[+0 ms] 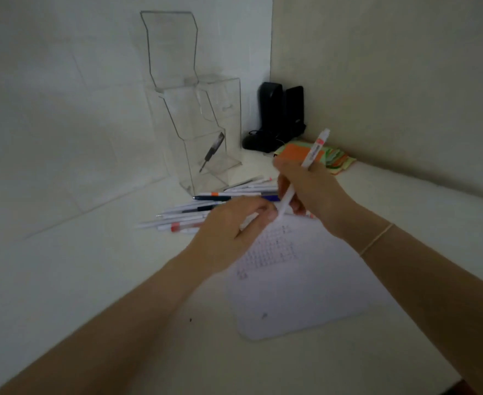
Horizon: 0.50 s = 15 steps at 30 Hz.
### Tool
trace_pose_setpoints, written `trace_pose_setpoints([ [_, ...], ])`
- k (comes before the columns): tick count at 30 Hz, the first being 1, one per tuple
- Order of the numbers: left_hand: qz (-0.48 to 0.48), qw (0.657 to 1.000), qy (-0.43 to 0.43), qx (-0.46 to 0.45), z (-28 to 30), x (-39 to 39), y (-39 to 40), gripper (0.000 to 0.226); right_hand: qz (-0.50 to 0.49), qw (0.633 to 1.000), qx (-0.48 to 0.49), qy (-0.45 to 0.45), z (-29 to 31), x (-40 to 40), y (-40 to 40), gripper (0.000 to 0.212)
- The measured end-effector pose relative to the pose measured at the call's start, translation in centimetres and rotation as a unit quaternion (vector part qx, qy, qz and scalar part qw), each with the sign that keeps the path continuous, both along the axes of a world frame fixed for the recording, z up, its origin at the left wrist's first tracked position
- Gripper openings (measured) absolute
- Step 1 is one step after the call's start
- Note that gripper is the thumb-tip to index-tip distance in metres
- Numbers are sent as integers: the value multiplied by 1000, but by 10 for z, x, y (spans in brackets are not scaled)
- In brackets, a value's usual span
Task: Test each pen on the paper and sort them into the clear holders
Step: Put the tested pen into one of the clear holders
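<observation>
Holders [194,109] of clear acrylic are standing in the corner against the left wall [49,109], a tall tiered one in front and a clear box just behind it to the right. In the lowest pocket of the tiered one a single dark pen [212,151] is leaning, its tip down and to the left, its top up and to the right.

The right hand [306,192] is gripping a white pen [306,169] with curled fingers; the pen's long axis is running steeply, its upper end with pink lettering pointing up and to the right, its lower end pointing down toward the paper [300,280]. The left hand [234,223] is pinching a small white piece, seemingly a cap, right at that lower end; blur is hiding the detail.

Beyond both hands a loose heap of pens [206,208] is lying on the white surface [78,280], mostly lengthwise left to right. The paper, bearing faint scribbles, is lying under the right forearm. In the far corner a pair of black speakers [280,112] is standing beside a stack of coloured sticky notes [337,159].
</observation>
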State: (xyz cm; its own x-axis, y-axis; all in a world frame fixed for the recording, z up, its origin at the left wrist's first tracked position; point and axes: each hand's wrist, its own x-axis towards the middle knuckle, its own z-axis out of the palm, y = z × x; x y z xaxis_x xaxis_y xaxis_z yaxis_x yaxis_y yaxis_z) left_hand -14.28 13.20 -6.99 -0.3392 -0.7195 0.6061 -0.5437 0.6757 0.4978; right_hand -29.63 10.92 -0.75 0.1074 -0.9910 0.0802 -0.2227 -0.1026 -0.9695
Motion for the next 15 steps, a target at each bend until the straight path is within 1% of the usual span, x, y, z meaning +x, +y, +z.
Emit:
trace_pose_setpoints([
  [1,-3,1000,-20,4,0,11,0,33,-3,1000,11,-7,-1,-3,4,45],
  [3,-5,998,-63,28,-6,35,1,37,15,996,65,-64,-2,-8,13,44],
  [4,-9,995,-90,37,-11,46,3,41,38,992,91,-76,-5,-10,18,37],
  [6,-28,986,-158,51,-22,58,7,51,85,986,121,-77,-17,-7,24,18],
  [7,-36,979,-190,66,-27,59,9,59,92,985,124,-73,-25,-2,27,11],
  [8,-36,971,-218,89,-32,59,10,69,88,986,122,-70,-33,3,30,9],
  [10,-28,953,-267,144,-39,55,11,91,60,989,117,-71,-49,14,31,10],
  [11,-27,944,-289,160,-40,55,10,99,39,991,110,-64,-56,19,31,13],
  [12,-28,937,-306,168,-41,55,10,104,15,995,93,-37,-63,23,31,17],
  [15,-30,927,-330,178,-39,54,10,108,-52,996,6,73,-83,30,33,27],
])
